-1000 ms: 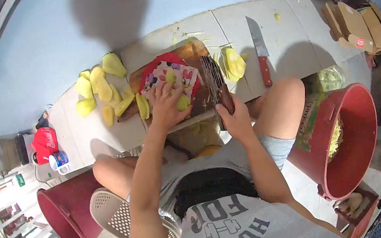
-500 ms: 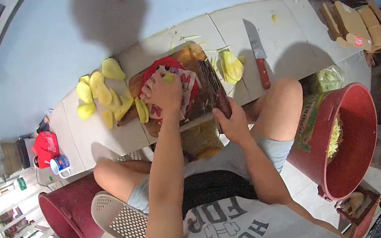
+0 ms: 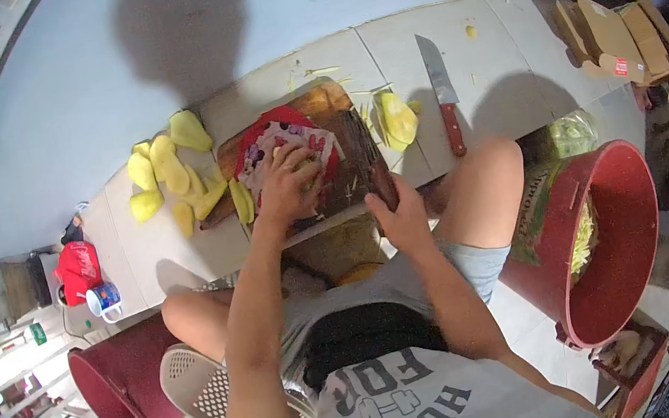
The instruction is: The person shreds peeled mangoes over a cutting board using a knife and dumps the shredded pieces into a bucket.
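Note:
My left hand (image 3: 292, 182) presses with curled fingers on a red and white patterned cloth (image 3: 320, 145) that lies on the wooden cutting board (image 3: 322, 101); whatever is under the fingers is mostly hidden. My right hand (image 3: 401, 212) is wrapped round the dark handle of a long-bladed tool (image 3: 373, 150) at the board's right edge. Pale yellow-green peeled pieces (image 3: 170, 165) lie left of the board. More pieces (image 3: 398, 122) sit to its right, beside thin strips. A knife (image 3: 437, 74) with a red-brown handle rests farther right.
At the right stands a red bucket (image 3: 644, 204) holding shredded pieces, below a cardboard box (image 3: 610, 43). Another red bucket (image 3: 103, 377) and a beige perforated basket (image 3: 191, 380) are at the lower left. A mug (image 3: 104, 300) stands near the left table edge.
My left hand has moved down the cloth, towards my body, with its fingers more curled. My right hand still holds the tool, which is turned more edge-on. The view has shifted slightly.

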{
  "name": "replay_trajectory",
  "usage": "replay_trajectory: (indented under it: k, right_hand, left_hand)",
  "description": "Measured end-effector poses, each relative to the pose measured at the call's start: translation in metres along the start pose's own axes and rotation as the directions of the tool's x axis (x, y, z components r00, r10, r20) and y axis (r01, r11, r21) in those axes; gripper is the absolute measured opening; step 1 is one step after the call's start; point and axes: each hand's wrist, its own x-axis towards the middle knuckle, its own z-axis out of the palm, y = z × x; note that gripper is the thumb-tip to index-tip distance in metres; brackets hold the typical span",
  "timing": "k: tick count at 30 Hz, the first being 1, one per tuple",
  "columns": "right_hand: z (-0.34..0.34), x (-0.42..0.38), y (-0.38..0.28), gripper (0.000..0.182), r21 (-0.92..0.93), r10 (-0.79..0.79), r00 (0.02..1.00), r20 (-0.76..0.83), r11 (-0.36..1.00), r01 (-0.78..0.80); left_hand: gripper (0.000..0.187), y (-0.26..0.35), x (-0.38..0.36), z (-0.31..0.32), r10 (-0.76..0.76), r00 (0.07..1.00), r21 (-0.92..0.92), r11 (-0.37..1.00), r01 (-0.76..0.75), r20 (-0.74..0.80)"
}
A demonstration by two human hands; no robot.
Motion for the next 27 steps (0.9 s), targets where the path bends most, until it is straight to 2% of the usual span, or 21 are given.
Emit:
replay_trajectory:
  k: [3,5,6,8,9,11,12,14,17,21,23,24,25,26,27]
  right_hand:
    - [0.003,-0.002,0.005,0.050,-0.029,-0.008,0.999,-0.053,1.000,0.007]
    - [0.002,-0.001,0.000,0.048,-0.079,-0.026,0.998,-0.058,0.997,0.021]
    - [0.002,0.000,0.002,0.048,-0.084,-0.030,0.998,-0.056,0.996,0.025]
    - [0.005,0.001,0.008,0.048,-0.058,-0.086,0.994,-0.072,0.995,0.082]
    - [0.005,0.001,0.005,0.048,-0.054,-0.084,0.993,-0.077,0.995,0.080]
    - [0.004,-0.001,-0.001,0.047,-0.115,0.027,0.999,-0.034,0.993,-0.031]
    - [0.006,-0.001,-0.002,0.047,-0.114,0.026,0.999,-0.023,0.993,-0.029]
    - [0.012,0.000,-0.004,0.045,-0.051,-0.048,0.998,-0.030,0.998,0.046]
    - [0.014,-0.001,0.007,0.055,-0.086,-0.003,1.000,0.011,0.996,0.004]
    - [0.013,-0.006,-0.002,0.054,-0.216,-0.067,0.994,0.082,0.973,0.083]
    - [0.018,-0.007,-0.017,0.052,-0.201,-0.096,0.990,0.105,0.973,0.116]
    - [0.022,-0.006,-0.019,0.050,-0.290,-0.160,0.978,0.132,0.937,0.193]
    - [0.026,-0.005,-0.023,0.048,-0.375,-0.217,0.962,0.164,0.889,0.265]
    - [0.027,-0.004,-0.028,0.048,-0.371,-0.214,0.964,0.158,0.892,0.259]
    - [0.025,-0.004,-0.042,0.044,-0.436,-0.183,0.955,0.233,0.858,0.271]
  left_hand:
    - [0.033,0.000,0.002,0.001,0.004,0.999,-0.003,1.000,-0.004,-0.046]
    - [0.039,0.000,0.001,-0.001,0.005,0.999,0.036,0.999,-0.006,0.045]
    - [0.039,-0.006,-0.001,-0.005,0.001,0.999,0.036,0.999,-0.003,0.039]
    - [0.039,-0.022,-0.005,-0.019,0.004,0.979,-0.200,0.979,0.038,0.203]
    - [0.039,-0.021,-0.004,-0.020,0.009,0.978,-0.199,0.979,0.033,0.207]
    - [0.052,-0.011,-0.008,-0.017,0.045,0.965,0.051,0.997,-0.061,0.258]
    - [0.052,-0.006,-0.007,-0.019,0.035,0.965,0.057,0.997,-0.051,0.260]
    - [0.055,0.007,-0.003,-0.025,-0.001,0.999,0.017,1.000,0.001,0.054]
    - [0.056,0.002,-0.013,-0.019,0.018,0.988,0.123,0.992,-0.037,0.155]
    - [0.056,-0.014,-0.025,-0.019,0.045,0.977,0.123,0.990,-0.072,0.207]
    - [0.057,-0.010,-0.023,-0.016,0.027,0.995,0.042,0.999,-0.031,0.095]
    - [0.057,-0.008,-0.024,-0.021,0.027,0.995,0.044,0.999,-0.032,0.100]
    - [0.055,-0.003,-0.027,-0.025,-0.047,0.998,0.045,0.998,0.046,0.029]
    - [0.053,0.001,-0.028,-0.029,-0.117,0.992,0.041,0.992,0.119,-0.044]
    - [0.053,0.003,-0.034,-0.031,-0.108,0.994,0.039,0.993,0.109,-0.031]
